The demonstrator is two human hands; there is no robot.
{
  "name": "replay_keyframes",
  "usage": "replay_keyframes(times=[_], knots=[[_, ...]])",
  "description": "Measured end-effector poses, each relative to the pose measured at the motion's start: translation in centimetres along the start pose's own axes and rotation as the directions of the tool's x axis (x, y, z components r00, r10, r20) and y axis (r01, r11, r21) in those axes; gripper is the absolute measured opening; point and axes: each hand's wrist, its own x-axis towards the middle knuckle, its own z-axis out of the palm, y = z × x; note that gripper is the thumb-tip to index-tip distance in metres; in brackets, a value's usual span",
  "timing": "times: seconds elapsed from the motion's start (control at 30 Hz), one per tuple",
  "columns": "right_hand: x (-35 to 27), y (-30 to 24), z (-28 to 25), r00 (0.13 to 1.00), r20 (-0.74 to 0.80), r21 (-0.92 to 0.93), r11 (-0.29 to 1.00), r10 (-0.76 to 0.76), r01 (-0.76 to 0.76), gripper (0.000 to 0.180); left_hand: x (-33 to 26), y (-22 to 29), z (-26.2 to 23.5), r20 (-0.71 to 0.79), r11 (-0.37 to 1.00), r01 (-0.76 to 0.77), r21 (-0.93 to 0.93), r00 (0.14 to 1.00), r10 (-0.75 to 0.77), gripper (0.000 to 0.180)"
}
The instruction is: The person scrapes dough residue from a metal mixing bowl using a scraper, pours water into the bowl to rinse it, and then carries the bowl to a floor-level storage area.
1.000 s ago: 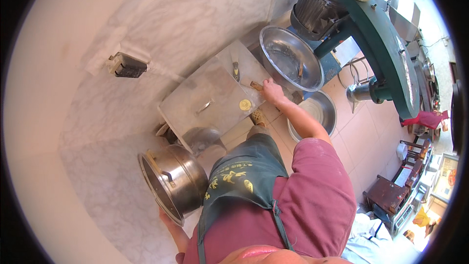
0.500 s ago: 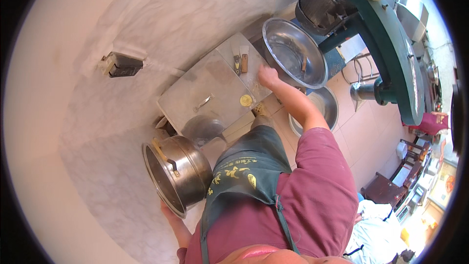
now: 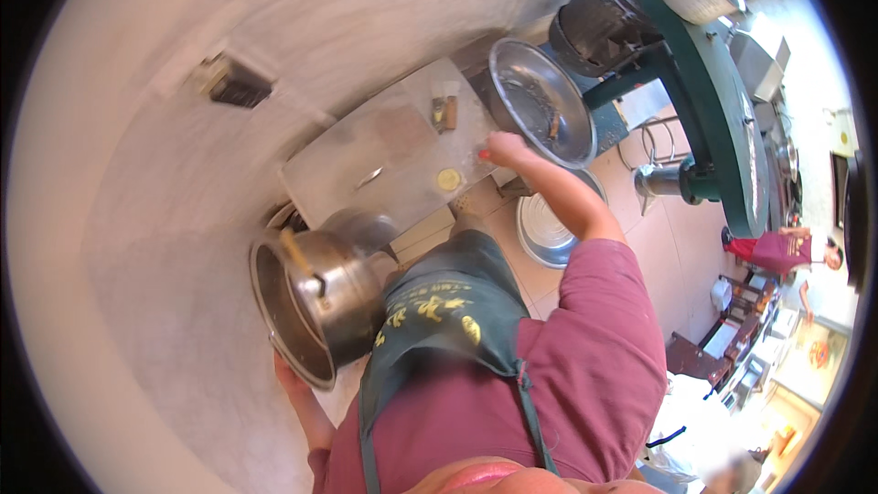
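Note:
My left hand is at the rim of a large metal pot tipped on its side, holding it against my left side. Most of the left fingers are hidden behind the rim. A loop handle stands out from the pot's wall. Over the right end of a pale work table is my right hand, fingers closed. A small red spot shows at its fingertips, too blurred to name. Two small flat hand tools lie left of it, near a round yellow disc.
A wide steel basin stands beyond my right hand, with another metal basin lower down. A green machine rises at the right. Another person stands far right, and someone in white is at lower right.
The view has shifted slightly. My right hand has moved a little left and down over the table, fingers still closed. The pot remains at my left side in my left hand.

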Motion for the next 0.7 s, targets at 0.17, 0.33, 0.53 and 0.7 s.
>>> replay_keyframes(times=[0.17,0.33,0.53,0.7], knots=[[-9.5,1.4,1.6,0.915,-0.286,0.286,0.937,0.284,-0.202,0.027,5.8,-0.2,-1.4,0.192,0.993,0.109,-0.041,0.976,-0.1,0.063],[-20.5,-5.7,10.4,0.986,-0.01,0.764,0.637,0.169,-0.101,0.035,10.2,1.3,-4.3,0.289,0.993,0.102,0.06,0.95,-0.115,0.065],[-31.6,-18.8,3.8,0.998,-0.01,0.992,-0.13,-0.056,0.003,0.06,12.6,2.3,0.6,0.309,0.931,0.148,0.335,0.916,-0.257,0.062],[-35.7,-19.9,2.5,0.98,-0.127,0.966,-0.204,0.153,0.158,0.053,15.3,-0.4,6.8,0.503,0.844,0.02,0.535,0.795,-0.338,0.043]])
